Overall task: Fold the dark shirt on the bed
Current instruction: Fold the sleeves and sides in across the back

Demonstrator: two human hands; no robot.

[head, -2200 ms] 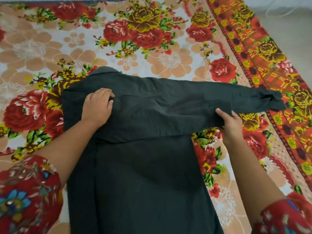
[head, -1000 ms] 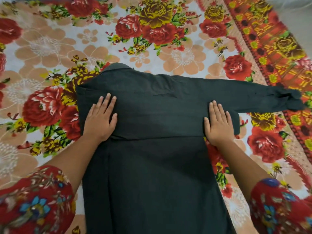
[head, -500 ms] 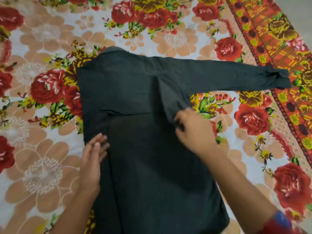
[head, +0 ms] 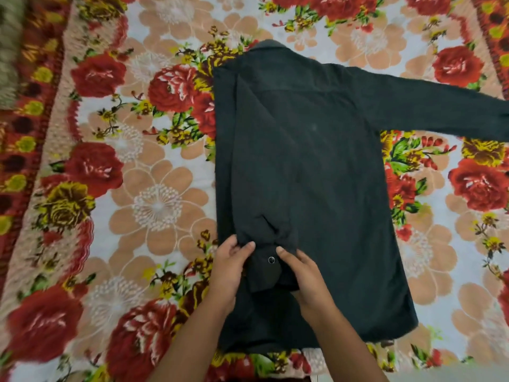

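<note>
bed cover [head: 154, 205]: a floral sheet of red roses and peach blossoms lies under everything I handle. A red and orange border band [head: 24, 150] runs down its left side.
left grip [head: 230, 271]: it sits low at the shirt's left edge. My thumb lies on top of the cloth and my fingers curl in, pinching the bunched end of the folded sleeve just left of the cuff. I cannot tell how far my fingers reach under.
folded sleeve [head: 253, 161]: it is laid down the left side of the shirt's body, from the shoulder towards me, resting on top of the cloth.
cuff [head: 264, 279]: it lies between my two grips, touching both. One button [head: 271, 260] faces up, with tight creases gathered just above it.
right grip [head: 307, 279]: it is on the cuff's right side. One fingertip rests on top just beside the button and the other fingers curl against the cloth, pinching the cuff.
dark shirt [head: 325, 188]: it lies flat on the bed, a little right of the middle, with its collar [head: 271, 44] at the far end and its hem nearest me.
other sleeve [head: 440, 111]: it is stretched straight out to the right, flat on the sheet, and runs out of view at the right edge.
</note>
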